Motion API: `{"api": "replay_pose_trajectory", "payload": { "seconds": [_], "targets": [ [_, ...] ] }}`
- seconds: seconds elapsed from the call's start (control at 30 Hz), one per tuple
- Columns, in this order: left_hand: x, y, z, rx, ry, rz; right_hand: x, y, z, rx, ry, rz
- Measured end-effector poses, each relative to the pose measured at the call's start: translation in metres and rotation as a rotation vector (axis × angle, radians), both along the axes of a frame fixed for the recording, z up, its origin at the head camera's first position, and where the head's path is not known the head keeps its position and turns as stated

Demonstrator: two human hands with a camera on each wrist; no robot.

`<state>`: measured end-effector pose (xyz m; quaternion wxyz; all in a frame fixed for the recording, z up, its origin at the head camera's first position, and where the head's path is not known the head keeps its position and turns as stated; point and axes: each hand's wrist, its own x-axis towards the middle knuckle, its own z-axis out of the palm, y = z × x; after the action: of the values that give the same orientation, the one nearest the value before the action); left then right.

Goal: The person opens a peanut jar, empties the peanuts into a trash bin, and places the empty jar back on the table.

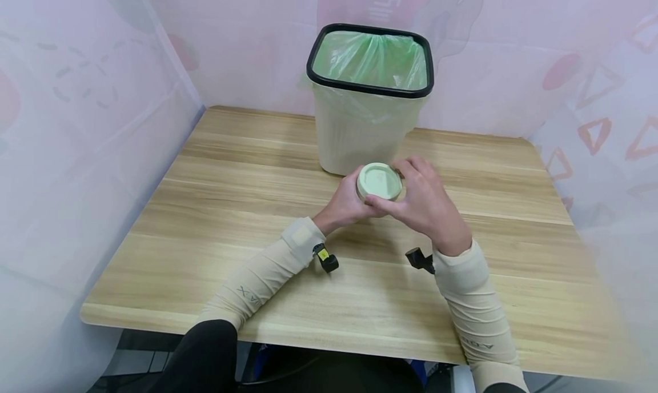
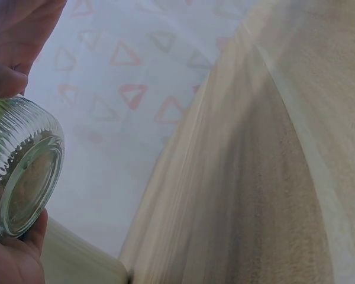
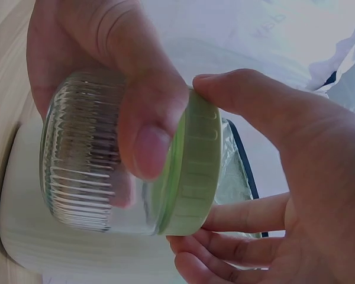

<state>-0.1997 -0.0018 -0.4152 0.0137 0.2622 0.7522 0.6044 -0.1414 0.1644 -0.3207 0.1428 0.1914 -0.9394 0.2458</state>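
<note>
A ribbed clear glass jar (image 3: 83,160) with a pale green lid (image 1: 379,181) is held above the table, in front of the bin. My left hand (image 1: 346,204) grips the glass body, its thumb lying across the side in the right wrist view. Around the lid's edge, my right hand (image 1: 429,204) curls its thumb and fingers. The lid sits on the jar's mouth. In the left wrist view the jar's round glass base (image 2: 32,186) shows, tilted, with something brownish seen through it that I cannot make out.
Behind the hands, a cream bin (image 1: 360,136) with a black rim (image 1: 370,90) and a green plastic liner (image 1: 380,56) stands at the back of the wooden table (image 1: 216,210). Patterned pale sheets (image 1: 247,44) rise behind and beside the table.
</note>
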Motion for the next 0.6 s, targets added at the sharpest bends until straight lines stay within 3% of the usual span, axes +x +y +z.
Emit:
{"api": "replay_pose_trajectory", "payload": {
  "seconds": [0.6],
  "targets": [
    [0.0003,-0.0013,-0.0025,0.024,0.026,-0.014,-0.0067,0.0096,0.0012,-0.014,0.006,0.155]
  ]
}}
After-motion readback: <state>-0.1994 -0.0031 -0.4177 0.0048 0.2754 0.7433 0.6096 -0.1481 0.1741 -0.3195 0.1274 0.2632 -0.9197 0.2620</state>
